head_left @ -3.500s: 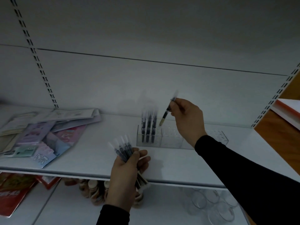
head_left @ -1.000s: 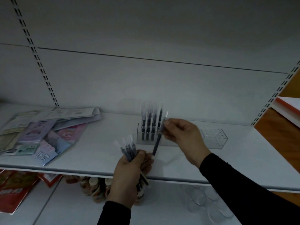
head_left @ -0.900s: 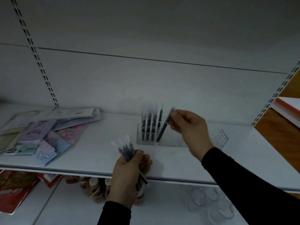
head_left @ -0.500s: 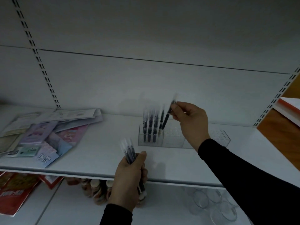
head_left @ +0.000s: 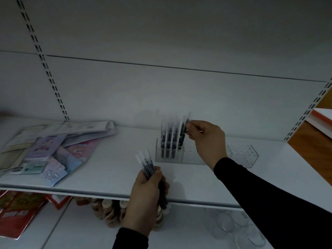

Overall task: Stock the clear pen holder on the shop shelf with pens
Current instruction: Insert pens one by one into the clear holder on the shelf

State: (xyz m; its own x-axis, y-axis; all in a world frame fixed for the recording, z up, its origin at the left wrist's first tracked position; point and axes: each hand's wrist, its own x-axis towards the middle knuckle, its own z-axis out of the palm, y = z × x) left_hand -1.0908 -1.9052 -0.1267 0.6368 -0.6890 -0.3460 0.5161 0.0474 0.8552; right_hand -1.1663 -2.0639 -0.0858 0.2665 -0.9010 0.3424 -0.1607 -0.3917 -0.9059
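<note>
Holder (head_left: 179,156), on shelf (head_left: 107,177): left end filling with upright pens (head_left: 168,139), rest looking empty. Right hand (head_left: 206,139) pinching one pen (head_left: 183,133) into it; left hand (head_left: 145,194) gripping spare bundle (head_left: 147,164) awaiting stocking.

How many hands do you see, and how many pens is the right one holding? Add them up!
Hands: 2, left hand and right hand
Pen in the right hand: 1
Total: 3
The left hand's bundle of pens is too blurred to count.

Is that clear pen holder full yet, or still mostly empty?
Mostly empty. The clear pen holder has pens standing only at its left end; the slots to the right show none.
</note>
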